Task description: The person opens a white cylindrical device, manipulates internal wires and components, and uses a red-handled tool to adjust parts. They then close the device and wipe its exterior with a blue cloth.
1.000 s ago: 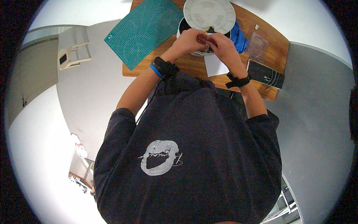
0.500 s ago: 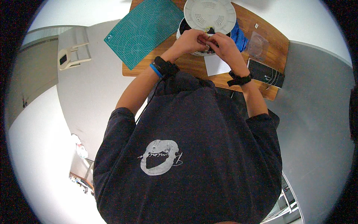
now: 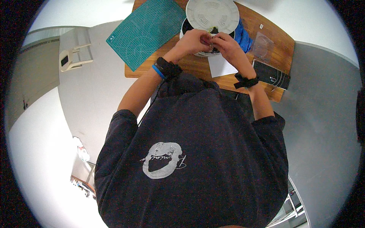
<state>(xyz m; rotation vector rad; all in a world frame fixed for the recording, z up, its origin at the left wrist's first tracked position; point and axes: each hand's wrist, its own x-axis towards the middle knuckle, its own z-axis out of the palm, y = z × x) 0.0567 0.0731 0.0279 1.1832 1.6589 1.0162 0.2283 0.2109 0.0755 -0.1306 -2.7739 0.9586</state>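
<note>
A round white device or tub [image 3: 205, 54] stands near the far edge of the view, its white disc-shaped lid [image 3: 213, 14] tilted up behind it. Dark parts show inside. Over its front rim my left hand [image 3: 194, 41] and my right hand [image 3: 227, 44] meet with fingertips almost touching. Both are closed in pinches. What lies between the fingers is too small and too covered to name. Each wrist wears a black band, and the left also has a blue one.
On the wooden table [image 3: 180, 66] lie a green cutting mat [image 3: 146, 32] at left, white paper [image 3: 218, 67] under the right forearm, blue cloth [image 3: 242, 38], a clear plastic piece [image 3: 262, 47] and a black box with cables [image 3: 268, 74] at right. A pale chair [image 3: 70, 60] stands far left.
The lid and tub have shifted slightly to the left. My right wrist has moved a little to the right, while both hands keep their pinches close together.
</note>
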